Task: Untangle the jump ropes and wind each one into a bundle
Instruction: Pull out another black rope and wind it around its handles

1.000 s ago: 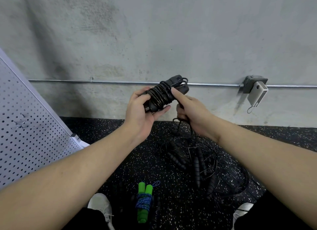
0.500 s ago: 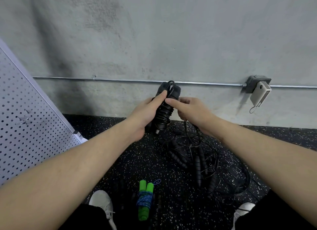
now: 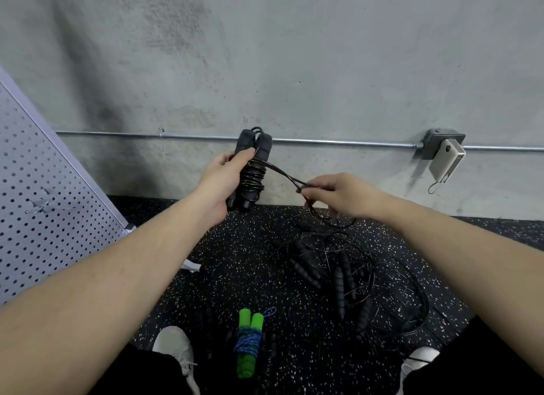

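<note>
My left hand (image 3: 222, 178) grips a black jump rope bundle (image 3: 251, 171), its two grey handles upright side by side with cord wound round them. A doubled loop of that black cord (image 3: 284, 175) stretches to the right, where my right hand (image 3: 338, 193) pinches it; the tail curls down below that hand. On the floor beneath lies a tangle of black ropes (image 3: 338, 274) with several ribbed black handles. A wound rope with green handles and blue cord (image 3: 248, 340) lies on the floor near my feet.
A concrete wall with a metal conduit pipe (image 3: 338, 142) runs behind; a junction box with a white device (image 3: 446, 159) hangs at right. A perforated white panel (image 3: 44, 203) leans at left. My shoes (image 3: 175, 344) stand on the speckled black floor (image 3: 235, 247).
My right hand has drawn a loop of cord out to the right, away from the bundle. My left hand has turned the bundle from slanted to upright.
</note>
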### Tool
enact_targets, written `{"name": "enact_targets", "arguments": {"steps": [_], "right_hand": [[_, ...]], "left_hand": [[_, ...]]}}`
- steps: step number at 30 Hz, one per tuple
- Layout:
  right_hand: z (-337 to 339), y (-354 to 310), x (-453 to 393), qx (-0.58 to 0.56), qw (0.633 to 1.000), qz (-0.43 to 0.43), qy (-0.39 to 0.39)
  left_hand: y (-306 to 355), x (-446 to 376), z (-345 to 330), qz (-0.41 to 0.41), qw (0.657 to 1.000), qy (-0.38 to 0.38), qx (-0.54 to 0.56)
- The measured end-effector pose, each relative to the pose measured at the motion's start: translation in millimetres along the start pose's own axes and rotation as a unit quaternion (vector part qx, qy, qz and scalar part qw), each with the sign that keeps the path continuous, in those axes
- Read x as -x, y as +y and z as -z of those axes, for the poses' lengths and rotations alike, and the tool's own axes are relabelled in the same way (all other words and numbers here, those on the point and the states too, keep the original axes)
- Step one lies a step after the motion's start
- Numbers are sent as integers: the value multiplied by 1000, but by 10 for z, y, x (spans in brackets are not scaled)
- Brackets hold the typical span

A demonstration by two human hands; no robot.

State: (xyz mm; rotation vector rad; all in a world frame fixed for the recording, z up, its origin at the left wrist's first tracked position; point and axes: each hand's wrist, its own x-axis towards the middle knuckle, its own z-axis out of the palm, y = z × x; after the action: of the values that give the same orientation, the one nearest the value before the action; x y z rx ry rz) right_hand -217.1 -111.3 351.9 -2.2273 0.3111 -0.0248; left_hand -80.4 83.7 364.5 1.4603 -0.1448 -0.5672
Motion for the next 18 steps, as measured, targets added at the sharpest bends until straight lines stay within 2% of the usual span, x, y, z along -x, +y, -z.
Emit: {"name": "enact_targets", "arguments": {"steps": [3,5,7,10,14,18], "right_hand": [[64,42,-1,9,1000,-13,-2],[99,84,35,93,993,-20,-67],[85,159,68,127,984,-32,-118],[-10,174,66,77,993,-38,-75],[-142,8,-21,16,999,23,18],[-218,-83,-25,-49,998,37,-10]], "left_hand": [[38,-49,78,2,999,41,7],[27,-85,131,-8,998,59,-3],[-1,-99,133,-13,998,56,-17],[-44,-77,51,-17,999,25,-38],[-78,-17,-86,-19,999,-22,-44],[-98,15,-182,-41,997,-48,-53]]}}
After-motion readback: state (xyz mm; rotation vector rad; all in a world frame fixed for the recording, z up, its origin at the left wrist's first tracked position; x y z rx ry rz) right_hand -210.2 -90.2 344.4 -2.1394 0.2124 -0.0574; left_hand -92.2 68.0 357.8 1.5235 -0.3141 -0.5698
